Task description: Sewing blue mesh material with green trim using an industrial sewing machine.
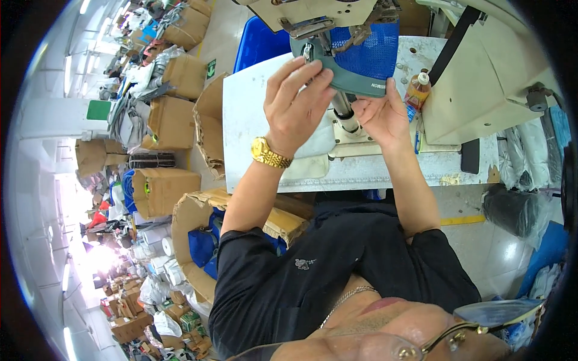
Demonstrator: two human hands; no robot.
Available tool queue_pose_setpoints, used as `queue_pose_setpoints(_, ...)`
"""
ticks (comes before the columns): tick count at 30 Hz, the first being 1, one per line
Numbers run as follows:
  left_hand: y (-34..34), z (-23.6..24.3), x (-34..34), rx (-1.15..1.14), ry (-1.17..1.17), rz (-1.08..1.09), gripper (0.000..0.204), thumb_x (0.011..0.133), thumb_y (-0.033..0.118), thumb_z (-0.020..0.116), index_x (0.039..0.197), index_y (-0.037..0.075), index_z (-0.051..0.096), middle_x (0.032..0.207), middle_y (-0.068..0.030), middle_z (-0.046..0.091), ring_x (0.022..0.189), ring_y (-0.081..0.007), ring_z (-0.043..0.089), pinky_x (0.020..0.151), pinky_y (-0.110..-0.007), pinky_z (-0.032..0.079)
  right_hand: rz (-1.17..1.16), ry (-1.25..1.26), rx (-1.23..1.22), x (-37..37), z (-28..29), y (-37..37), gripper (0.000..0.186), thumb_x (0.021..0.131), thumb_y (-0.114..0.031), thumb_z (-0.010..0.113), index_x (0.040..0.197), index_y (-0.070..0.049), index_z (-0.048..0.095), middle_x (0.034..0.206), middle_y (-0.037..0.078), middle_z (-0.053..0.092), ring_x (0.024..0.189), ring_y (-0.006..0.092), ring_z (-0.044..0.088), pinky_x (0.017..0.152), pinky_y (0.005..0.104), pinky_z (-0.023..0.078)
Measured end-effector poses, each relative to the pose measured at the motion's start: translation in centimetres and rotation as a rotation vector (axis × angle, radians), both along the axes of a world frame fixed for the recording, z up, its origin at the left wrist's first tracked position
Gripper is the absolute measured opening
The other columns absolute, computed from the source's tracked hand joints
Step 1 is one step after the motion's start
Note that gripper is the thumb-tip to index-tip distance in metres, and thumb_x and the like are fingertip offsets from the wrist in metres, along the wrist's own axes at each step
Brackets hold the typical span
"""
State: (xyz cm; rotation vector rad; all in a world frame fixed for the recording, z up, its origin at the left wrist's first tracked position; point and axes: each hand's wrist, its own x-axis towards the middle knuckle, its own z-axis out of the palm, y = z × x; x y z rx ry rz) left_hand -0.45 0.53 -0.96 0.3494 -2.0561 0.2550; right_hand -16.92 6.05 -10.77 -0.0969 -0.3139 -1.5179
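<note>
A blue mesh piece (376,51) with a curved grey-green border (355,82) lies under the needle area of a sewing machine (319,12), above its metal post (343,107). My left hand (296,103), a gold watch on its wrist, presses its fingers onto the border's left part beside the presser foot. At the right corner my right hand (386,117) pinches the border, thumb along the edge and the other fingers partly underneath. The machine's parts hide some of the mesh.
On the white worktable (253,114) stand a bottle (418,90) with a white cap and a dark flat phone-like object (470,156). A blue bin (262,45) sits behind. An open cardboard box (186,240) with blue pieces is at my left.
</note>
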Motion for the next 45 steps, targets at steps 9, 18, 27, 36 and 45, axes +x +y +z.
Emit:
queue_pose_setpoints(9, -0.3, -0.7, -0.5, -0.026, 0.057, 0.010, 0.031, 0.070, 0.006, 0.080, 0.100, 0.007, 0.072, 0.113, -0.0072, 0.067, 0.109, -0.0292, 0.061, 0.090, -0.038, 0.053, -0.022, 0.130, -0.099, 0.2, -0.7, 1.3, 0.034, 0.101, -0.032, 0.051, 0.123, -0.007, 0.057, 0.119, 0.013, 0.066, 0.100, 0.0232, 0.066, 0.085, 0.0386, 0.052)
queue_pose_setpoints(18, -0.8, -0.4, -0.6, 0.056, 0.122, -0.041, 0.029, 0.071, 0.004, 0.077, 0.099, 0.006, 0.071, 0.113, -0.0085, 0.067, 0.109, -0.0299, 0.062, 0.090, -0.038, 0.053, -0.051, 0.154, -0.092, 1.4, -0.7, 2.0, 0.036, 0.096, -0.033, 0.059, 0.122, -0.007, 0.059, 0.120, 0.013, 0.066, 0.105, 0.0235, 0.065, 0.090, 0.0399, 0.051)
queue_pose_setpoints(27, -0.3, -0.6, -0.9, 0.026, 0.127, -0.024, 0.029, 0.069, 0.002, 0.076, 0.097, 0.007, 0.073, 0.110, -0.0080, 0.066, 0.107, -0.0290, 0.063, 0.088, -0.038, 0.054, -0.037, 0.075, -0.004, 0.1, -1.0, 2.1, 0.043, 0.096, -0.042, 0.056, 0.128, -0.012, 0.056, 0.126, 0.007, 0.062, 0.109, 0.0208, 0.057, 0.087, 0.0351, 0.046)
queue_pose_setpoints(36, -0.8, -0.4, -0.8, 0.074, 0.147, -0.055, 0.027, 0.071, 0.000, 0.075, 0.097, 0.006, 0.073, 0.110, -0.0091, 0.068, 0.106, -0.0280, 0.065, 0.087, -0.036, 0.055, -0.111, 0.487, 0.015, -3.2, -2.6, 2.6, 0.041, 0.097, -0.029, 0.058, 0.133, -0.012, 0.051, 0.128, 0.011, 0.061, 0.111, 0.0261, 0.061, 0.084, 0.0406, 0.051)
queue_pose_setpoints(45, -0.4, -0.5, -1.0, 0.157, 0.147, -0.040, 0.034, 0.074, -0.001, 0.073, 0.107, 0.005, 0.070, 0.116, -0.0114, 0.067, 0.112, -0.0305, 0.062, 0.093, -0.038, 0.053, -0.083, 0.498, -0.036, -0.1, -1.8, 5.9, 0.028, 0.094, -0.017, 0.062, 0.119, -0.005, 0.064, 0.122, 0.016, 0.065, 0.109, 0.0327, 0.065, 0.089, 0.0425, 0.052)
